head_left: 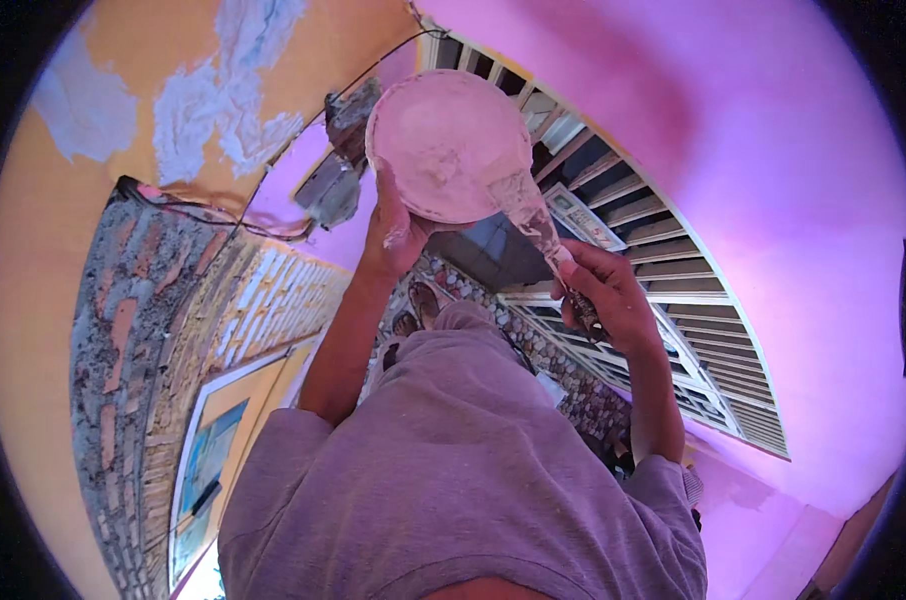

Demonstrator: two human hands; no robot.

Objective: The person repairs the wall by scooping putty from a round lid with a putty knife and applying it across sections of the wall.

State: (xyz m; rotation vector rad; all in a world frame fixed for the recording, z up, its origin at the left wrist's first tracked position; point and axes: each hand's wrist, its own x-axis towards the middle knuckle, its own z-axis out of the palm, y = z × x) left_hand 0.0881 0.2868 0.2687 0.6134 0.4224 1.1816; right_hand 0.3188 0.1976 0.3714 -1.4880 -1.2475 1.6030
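Note:
My left hand [398, 225] holds up a round white container [433, 135] of pale paste from below, its thumb along the near side. My right hand [603, 295] is closed round the handle of a paste-coated putty knife [533, 215], whose blade rests at the lower right of the container's paste.
An orange wall [103, 50] with white patches rises at left, above exposed brick [123, 330]. A barred white window [663, 280] is at right in a pink wall [823, 200]. Dark wires [258, 190] run across the upper left. My feet [418, 310] are on a pebbled floor [583, 410].

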